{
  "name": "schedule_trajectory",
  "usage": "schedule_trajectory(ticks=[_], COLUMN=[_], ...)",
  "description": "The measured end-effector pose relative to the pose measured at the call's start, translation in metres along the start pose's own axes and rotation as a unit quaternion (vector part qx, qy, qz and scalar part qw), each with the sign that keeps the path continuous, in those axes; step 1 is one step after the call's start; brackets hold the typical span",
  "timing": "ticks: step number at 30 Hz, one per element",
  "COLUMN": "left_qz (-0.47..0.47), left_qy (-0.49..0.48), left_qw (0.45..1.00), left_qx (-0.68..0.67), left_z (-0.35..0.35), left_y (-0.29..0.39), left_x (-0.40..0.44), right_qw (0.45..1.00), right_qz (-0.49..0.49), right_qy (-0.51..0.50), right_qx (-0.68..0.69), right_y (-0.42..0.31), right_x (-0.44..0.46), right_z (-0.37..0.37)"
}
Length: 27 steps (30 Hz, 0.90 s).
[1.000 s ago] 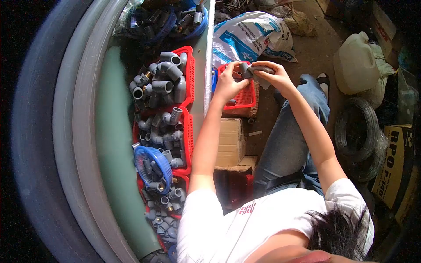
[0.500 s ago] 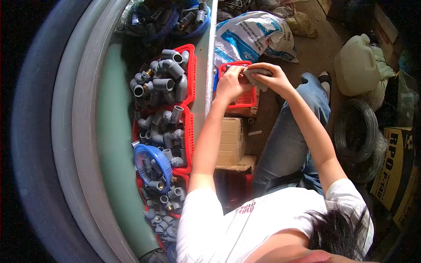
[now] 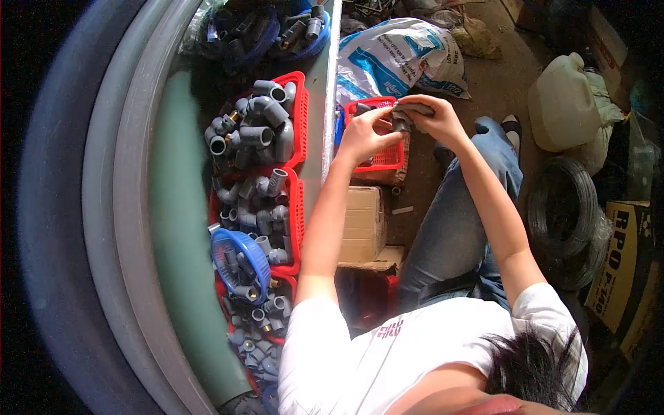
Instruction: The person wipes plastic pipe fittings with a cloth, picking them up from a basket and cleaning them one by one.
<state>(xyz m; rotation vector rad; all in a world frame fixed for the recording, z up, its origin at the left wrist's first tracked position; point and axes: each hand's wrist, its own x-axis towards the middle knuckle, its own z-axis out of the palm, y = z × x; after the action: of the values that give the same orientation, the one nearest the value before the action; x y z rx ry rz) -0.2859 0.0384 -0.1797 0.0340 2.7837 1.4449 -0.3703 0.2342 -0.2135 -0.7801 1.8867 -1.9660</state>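
My left hand (image 3: pixel 366 136) is closed on a small grey pipe fitting (image 3: pixel 400 125), its thumb and fingers gripping it from the left. From the other side, my right hand (image 3: pixel 437 121) pinches a grey cloth (image 3: pixel 419 109) against the fitting. Part of the fitting is hidden by the cloth and fingers. Just below and behind my hands stands a red plastic basket (image 3: pixel 397 158) with some grey pieces inside.
Red baskets of grey pipe fittings (image 3: pixel 299 131) line the shelf on the left, with a blue basket (image 3: pixel 265 266) among them. A cardboard box (image 3: pixel 361 220), white sack (image 3: pixel 404 59), plastic jug (image 3: pixel 564 104) and wire coil (image 3: pixel 588 207) are on the floor.
My left hand has turned and its fingers have spread around the fitting, which now shows more between the hands. My right hand with the cloth has shifted slightly right.
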Motion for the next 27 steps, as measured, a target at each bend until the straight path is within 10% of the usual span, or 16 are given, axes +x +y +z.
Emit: schedule_trajectory(ticks=[27], left_qz=[0.056], left_qy=[0.059], left_qw=[0.996], left_qx=[0.03], left_z=[0.001], left_y=[0.01], left_x=[-0.001], right_qw=[0.999], right_qz=[0.001], right_qy=[0.048], right_qx=[0.016], right_y=[0.003], right_x=[-0.003], right_z=[0.0])
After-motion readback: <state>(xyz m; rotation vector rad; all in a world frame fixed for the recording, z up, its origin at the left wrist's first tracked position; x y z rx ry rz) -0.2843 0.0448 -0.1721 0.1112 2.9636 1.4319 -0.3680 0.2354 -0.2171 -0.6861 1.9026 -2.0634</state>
